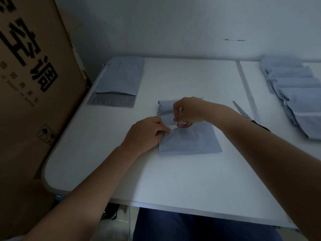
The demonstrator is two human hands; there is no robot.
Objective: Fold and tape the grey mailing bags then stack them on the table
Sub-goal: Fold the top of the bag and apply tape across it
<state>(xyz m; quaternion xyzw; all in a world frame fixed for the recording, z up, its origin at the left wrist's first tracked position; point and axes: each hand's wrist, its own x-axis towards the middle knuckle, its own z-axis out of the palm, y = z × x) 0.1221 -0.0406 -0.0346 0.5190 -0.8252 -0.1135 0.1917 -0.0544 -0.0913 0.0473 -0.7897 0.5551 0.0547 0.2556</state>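
Head view: taping
Left hand (147, 133): pinches tape end on folded grey plastic mailing bag (189, 140)
Right hand (187, 110): grips small tape roll (184, 124)
Handling: bag likely light, limp, slippery; hold at fold

Pale wall (173, 23), white table (107, 171), dim light

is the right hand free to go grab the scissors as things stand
Probably not yet: the right hand grips the tape roll over the grey mailing bag. The scissors lie just beyond its forearm, nothing between.
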